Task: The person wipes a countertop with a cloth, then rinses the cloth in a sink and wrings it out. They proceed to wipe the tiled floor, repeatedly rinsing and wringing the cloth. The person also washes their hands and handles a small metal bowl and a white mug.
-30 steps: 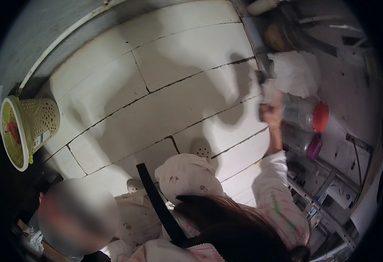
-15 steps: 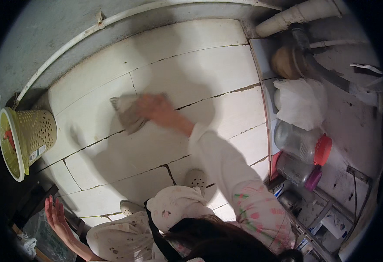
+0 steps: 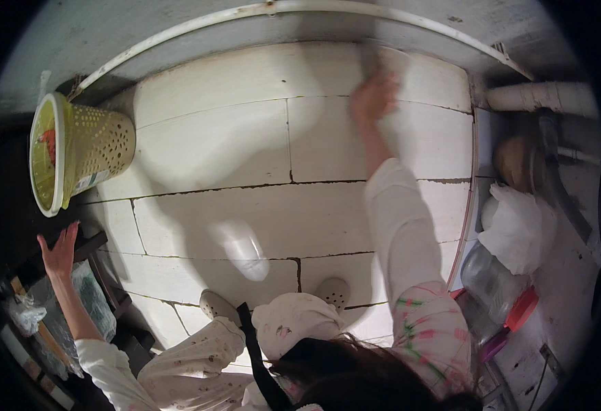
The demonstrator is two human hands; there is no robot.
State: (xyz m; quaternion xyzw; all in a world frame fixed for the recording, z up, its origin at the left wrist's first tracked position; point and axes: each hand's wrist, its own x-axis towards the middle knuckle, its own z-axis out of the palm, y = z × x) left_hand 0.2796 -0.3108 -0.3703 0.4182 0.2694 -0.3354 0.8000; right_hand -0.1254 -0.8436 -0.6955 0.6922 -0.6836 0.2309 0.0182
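My right hand (image 3: 374,99) is far out over the white tiled floor (image 3: 211,154), near the back wall, and smeared by motion. At its fingertips is a blurred grey patch, the cloth (image 3: 368,60), pressed low against the tiles; its edges cannot be made out. My left hand (image 3: 60,252) is raised at the left with its fingers spread and nothing in it. Just beyond that hand a yellowish basket (image 3: 112,147) with round holes, lined with a yellow bag, has a red thing inside.
A white pipe (image 3: 204,29) runs along the back wall. To the right lie a white plastic bag (image 3: 520,229), a clear jar with a red lid (image 3: 522,305) and a grey hose (image 3: 571,212). My clogs (image 3: 333,293) stand on the tiles. Dark shelving (image 3: 102,246) is at the left.
My right hand has swept the cloth from the middle of the floor to the far right. My left hand has moved forward and up, and the whole view has shifted.
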